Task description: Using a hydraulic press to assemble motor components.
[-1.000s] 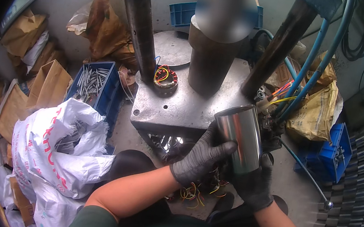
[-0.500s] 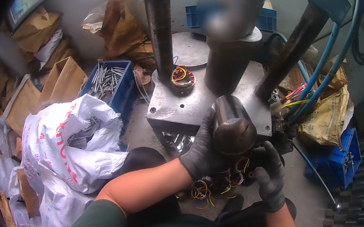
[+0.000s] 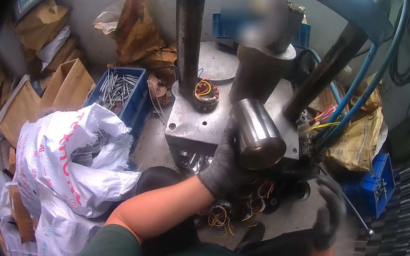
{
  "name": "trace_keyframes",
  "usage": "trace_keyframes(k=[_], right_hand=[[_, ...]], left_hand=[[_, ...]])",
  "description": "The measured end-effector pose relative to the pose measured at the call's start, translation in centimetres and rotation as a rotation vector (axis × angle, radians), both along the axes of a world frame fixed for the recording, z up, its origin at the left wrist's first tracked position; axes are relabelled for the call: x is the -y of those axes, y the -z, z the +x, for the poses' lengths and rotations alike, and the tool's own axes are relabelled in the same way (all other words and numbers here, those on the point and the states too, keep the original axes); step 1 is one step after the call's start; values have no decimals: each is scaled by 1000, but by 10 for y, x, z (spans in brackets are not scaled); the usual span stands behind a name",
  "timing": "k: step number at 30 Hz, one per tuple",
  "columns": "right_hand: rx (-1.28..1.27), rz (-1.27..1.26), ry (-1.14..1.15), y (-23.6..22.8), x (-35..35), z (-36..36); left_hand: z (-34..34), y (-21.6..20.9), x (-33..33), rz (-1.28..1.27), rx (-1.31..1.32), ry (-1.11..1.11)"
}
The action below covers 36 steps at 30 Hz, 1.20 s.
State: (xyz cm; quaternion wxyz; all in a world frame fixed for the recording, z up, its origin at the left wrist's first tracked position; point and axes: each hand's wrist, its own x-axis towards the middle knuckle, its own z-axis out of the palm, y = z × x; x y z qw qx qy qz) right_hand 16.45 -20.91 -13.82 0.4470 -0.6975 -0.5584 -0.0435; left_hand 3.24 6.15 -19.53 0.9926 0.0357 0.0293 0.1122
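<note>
My left hand (image 3: 225, 159), in a dark grey glove, grips a shiny metal cylinder (image 3: 261, 138) from its left side. The cylinder tilts with its rounded end toward me, over the front of the metal press table (image 3: 190, 121). My gloved right hand (image 3: 329, 212) is apart from it on the right, fingers loosely bent and spread, somewhat blurred, with nothing seen in it. A thin metal lever (image 3: 354, 210) with a ball end runs beside that hand. A motor stator (image 3: 205, 95) with red and yellow wires sits on the table's left part.
Steel columns (image 3: 187, 27) rise from the table, around a thick central ram (image 3: 260, 73). Several wired stators (image 3: 219, 218) lie below the cylinder. A blue crate of metal shafts (image 3: 116, 90) and a white sack (image 3: 61, 161) are left. Stacked metal laminations (image 3: 393, 230) stand right.
My right hand has moved right, away from the cylinder, toward the lever. The cylinder has turned in my left hand, showing more of its shiny side. The view has shifted slightly.
</note>
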Motion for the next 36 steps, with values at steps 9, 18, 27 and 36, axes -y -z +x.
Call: trace_keyframes(k=[9,18,27,36], right_hand=[[449,-14,566,-10,158,28],[42,534,726,19,126,93],[-11,835,761,-38,15,195],[-103,1016,781,-35,-1,189]], left_hand=[[-15,-34,-3,270,269,-68],[-9,-11,-4,623,38,-279],[-6,-7,-1,730,54,-328],[1,-19,-10,1488,-258,-690]])
